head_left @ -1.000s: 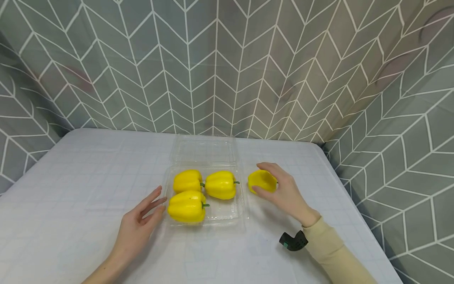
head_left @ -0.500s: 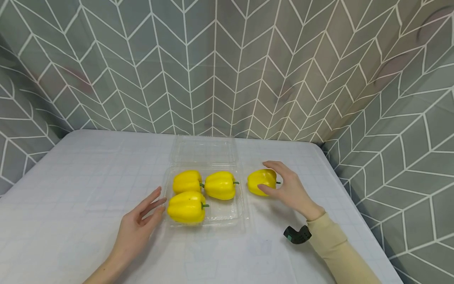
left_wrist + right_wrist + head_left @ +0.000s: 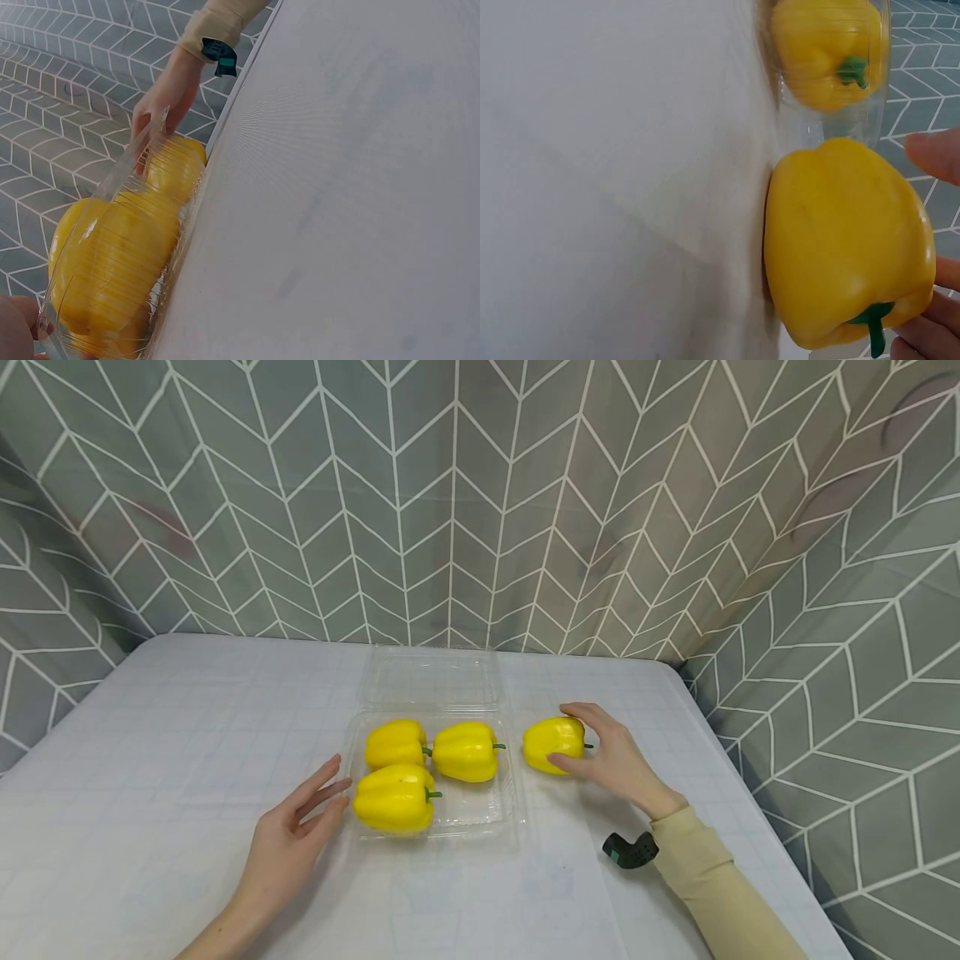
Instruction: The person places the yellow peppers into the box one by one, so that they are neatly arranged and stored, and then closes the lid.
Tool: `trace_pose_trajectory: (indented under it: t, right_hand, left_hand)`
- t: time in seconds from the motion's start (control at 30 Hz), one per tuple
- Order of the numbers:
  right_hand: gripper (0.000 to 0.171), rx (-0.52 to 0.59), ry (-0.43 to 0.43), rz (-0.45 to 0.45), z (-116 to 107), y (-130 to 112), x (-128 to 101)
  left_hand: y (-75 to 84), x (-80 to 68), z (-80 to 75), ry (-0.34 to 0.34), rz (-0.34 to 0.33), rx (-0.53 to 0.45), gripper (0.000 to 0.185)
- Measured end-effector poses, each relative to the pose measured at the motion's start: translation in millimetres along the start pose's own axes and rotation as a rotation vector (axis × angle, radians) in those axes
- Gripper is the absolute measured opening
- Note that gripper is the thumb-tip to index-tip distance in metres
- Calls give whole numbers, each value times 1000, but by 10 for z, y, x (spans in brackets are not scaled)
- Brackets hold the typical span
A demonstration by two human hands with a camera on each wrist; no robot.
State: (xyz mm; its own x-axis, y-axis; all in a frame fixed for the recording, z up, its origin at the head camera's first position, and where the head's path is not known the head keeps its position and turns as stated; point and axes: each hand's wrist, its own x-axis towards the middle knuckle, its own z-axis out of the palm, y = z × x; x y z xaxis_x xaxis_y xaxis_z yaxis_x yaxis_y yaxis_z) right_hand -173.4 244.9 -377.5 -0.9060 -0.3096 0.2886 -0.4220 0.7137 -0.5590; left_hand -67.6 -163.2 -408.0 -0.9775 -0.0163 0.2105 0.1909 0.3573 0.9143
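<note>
The loose yellow pepper (image 3: 553, 743) lies on its side on the white counter (image 3: 187, 735), just right of the clear clamshell tray (image 3: 480, 810), with the right hand (image 3: 611, 760) curled round it. The left hand (image 3: 288, 839) rests flat, fingers (image 3: 318, 793) relaxed, against the tray's left edge beside three more peppers (image 3: 395, 797). Grey chevron curtains (image 3: 480, 502) hem the counter close at back and right, open counter lies to the left, and the tray's lid (image 3: 431, 677) is hard to make out.

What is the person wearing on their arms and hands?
Both hands are bare, with no gloves or rings visible. The right hand comes out of a long beige sleeve, and a small black device with a green patch sits at that wrist. The left hand and forearm show no sleeve.
</note>
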Motion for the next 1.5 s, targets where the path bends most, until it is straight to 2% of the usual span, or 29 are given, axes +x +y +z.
trace_pose_trajectory:
  t: [0.67,1.5]
  right_hand:
    - [79,-9,-33,12,42,79,-7]
    - [78,-9,-13,8,38,87,-6]
  left_hand:
    - [-8,-1,1,5,6,-2,52]
    - [-19,1,-2,0,24,-19,52]
